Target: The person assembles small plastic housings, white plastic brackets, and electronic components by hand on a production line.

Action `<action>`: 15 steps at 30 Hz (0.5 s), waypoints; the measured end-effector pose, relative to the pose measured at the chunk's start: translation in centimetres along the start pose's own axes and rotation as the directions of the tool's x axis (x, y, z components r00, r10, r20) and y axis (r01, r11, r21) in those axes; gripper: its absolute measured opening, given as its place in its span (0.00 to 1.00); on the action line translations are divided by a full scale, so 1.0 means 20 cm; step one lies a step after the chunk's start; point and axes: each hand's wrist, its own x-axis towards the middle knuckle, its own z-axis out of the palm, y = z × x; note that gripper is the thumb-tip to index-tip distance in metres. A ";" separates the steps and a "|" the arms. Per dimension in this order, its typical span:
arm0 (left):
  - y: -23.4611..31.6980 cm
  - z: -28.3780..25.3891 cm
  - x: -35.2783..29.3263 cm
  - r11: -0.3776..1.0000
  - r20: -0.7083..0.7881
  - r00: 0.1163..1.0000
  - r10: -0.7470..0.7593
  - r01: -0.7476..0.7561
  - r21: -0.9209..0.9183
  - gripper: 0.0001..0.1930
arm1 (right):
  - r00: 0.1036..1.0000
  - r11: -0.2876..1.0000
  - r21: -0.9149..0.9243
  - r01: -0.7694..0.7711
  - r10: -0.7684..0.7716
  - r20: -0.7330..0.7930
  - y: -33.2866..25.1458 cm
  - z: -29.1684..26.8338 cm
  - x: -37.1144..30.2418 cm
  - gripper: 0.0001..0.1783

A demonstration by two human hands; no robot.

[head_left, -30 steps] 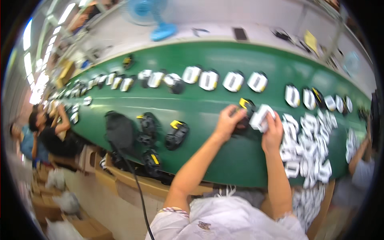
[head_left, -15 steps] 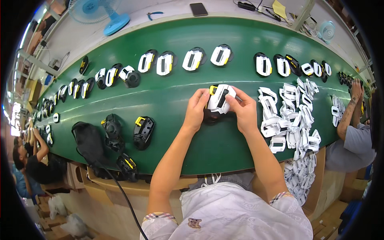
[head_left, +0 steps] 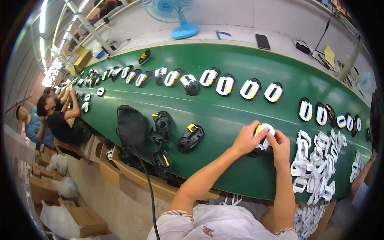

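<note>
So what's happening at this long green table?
A person's left hand and right hand press a white plastic frame onto a black and yellow part on the green belt. A heap of white frames lies to their right, loose black parts to their left, and a row of finished pieces runs along the far side. Other workers sit further down.

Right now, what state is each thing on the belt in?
Left hand: closed on the white-and-black part.
Right hand: closed on the same part.
White-and-black part: held between both hands, on the green belt.
White frames pile: loose heap, right of the hands.
Black housings: lying unassembled, left of the hands.
Blue fan: upright.
</note>
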 end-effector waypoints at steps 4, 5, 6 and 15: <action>0.03 -0.05 -0.02 1.000 -0.050 0.999 -0.019 0.020 0.019 0.15 | 0.995 0.989 0.135 -0.057 0.045 0.088 -0.03 0.07 0.01 0.13; 0.03 -0.05 -0.02 1.000 -0.054 0.998 -0.030 0.030 0.007 0.15 | 0.991 0.985 0.164 -0.060 0.040 0.125 -0.01 0.07 0.01 0.14; 0.03 -0.06 -0.02 1.000 -0.079 0.997 0.012 -0.010 0.025 0.15 | 0.986 0.980 0.188 -0.063 0.032 0.161 -0.01 0.07 0.02 0.15; 0.03 0.02 -0.02 0.983 -0.177 0.978 0.113 -0.084 0.165 0.16 | 0.996 0.978 0.211 0.001 -0.020 0.091 0.00 0.05 0.02 0.16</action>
